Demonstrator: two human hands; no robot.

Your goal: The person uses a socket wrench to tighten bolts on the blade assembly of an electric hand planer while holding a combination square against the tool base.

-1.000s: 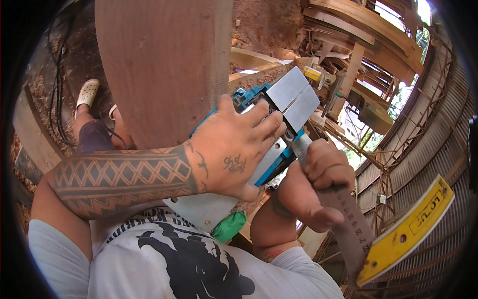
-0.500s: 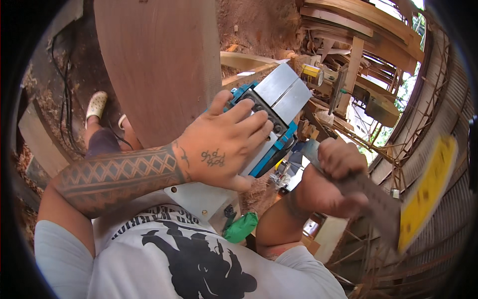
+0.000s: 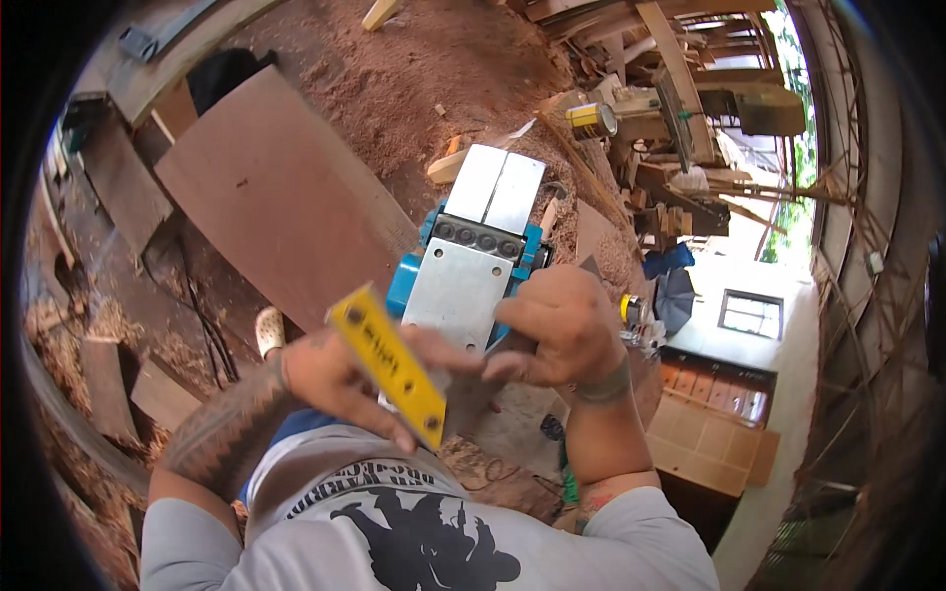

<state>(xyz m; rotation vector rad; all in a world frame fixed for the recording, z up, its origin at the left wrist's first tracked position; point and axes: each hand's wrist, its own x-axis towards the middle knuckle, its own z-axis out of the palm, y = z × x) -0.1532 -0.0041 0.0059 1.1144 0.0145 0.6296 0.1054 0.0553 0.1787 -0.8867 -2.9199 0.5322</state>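
In my right hand [image 3: 564, 325], closed near the middle of the view, is the metal blade of a try square [image 3: 388, 366] with a yellow stock. The stock slants in front of my left hand [image 3: 340, 379], whose thumb and fingers are spread apart and partly hidden by it. My left fingers reach toward the near end of a blue electric planer [image 3: 458, 291], which lies with its metal sole facing up. The cutter slot crosses the sole, and two bright plates form the far end. Whether my left fingers touch the planer I cannot tell.
A wide wooden board [image 3: 286, 187] lies left of the planer. Sawdust [image 3: 414, 69] covers the ground beyond. Stacked timber [image 3: 680, 98] and a yellow can [image 3: 591, 120] stand at the far right. A cardboard box [image 3: 700, 443] is at right, and cables [image 3: 202, 325] trail at left.
My left hand has come off the planer's sole, back toward my body. My right hand has brought the square leftward, swinging its yellow stock from the far right to before my left hand. The view has turned.
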